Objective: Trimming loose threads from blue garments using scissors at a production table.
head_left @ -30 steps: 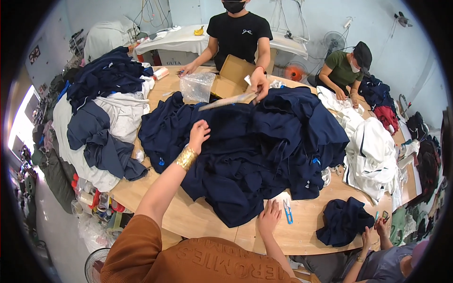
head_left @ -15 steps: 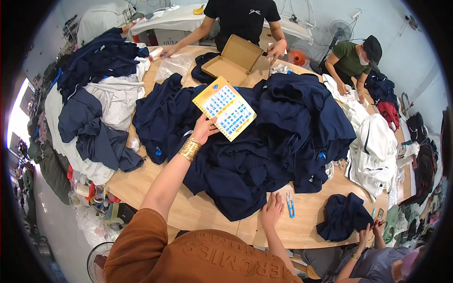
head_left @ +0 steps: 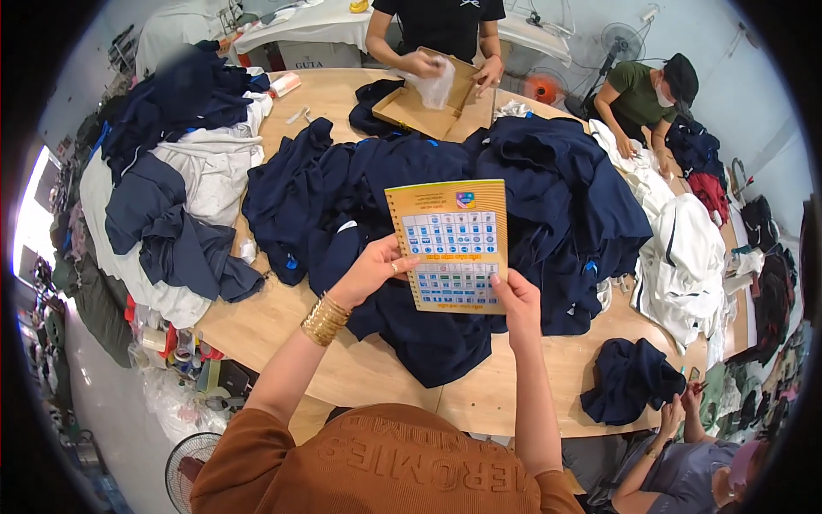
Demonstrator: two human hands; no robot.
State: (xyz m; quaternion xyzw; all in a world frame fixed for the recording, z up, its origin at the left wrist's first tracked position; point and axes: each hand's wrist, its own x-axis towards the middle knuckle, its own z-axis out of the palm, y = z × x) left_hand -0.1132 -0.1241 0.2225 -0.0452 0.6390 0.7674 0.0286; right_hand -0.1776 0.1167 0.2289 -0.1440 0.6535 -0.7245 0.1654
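Both my hands hold a yellow spiral-bound booklet point(head_left: 452, 244) over the heap of navy garments point(head_left: 411, 334). Its cover carries rows of small blue and green pictures, and the spiral runs along its left edge. My left hand point(head_left: 377, 272), with gold bangles at the wrist, grips the spiral side, fingers closed at the edge. At the lower right corner, my right hand point(head_left: 519, 300) pinches the booklet with its thumb on top. Both hands' remaining fingers are partly hidden behind it.
Across the wooden table point(head_left: 475, 403) a person holds clear plastic over an open cardboard box point(head_left: 428, 107). White garments point(head_left: 681, 265) lie right; a navy cloth point(head_left: 625, 381) is by another person at lower right. Grey and white clothes point(head_left: 201, 176) pile up left.
The booklet came nearer and turned more upright; my right hand left the table and took hold of it. Blue thread snips beside that hand no longer show. The person opposite lifted the plastic to the box.
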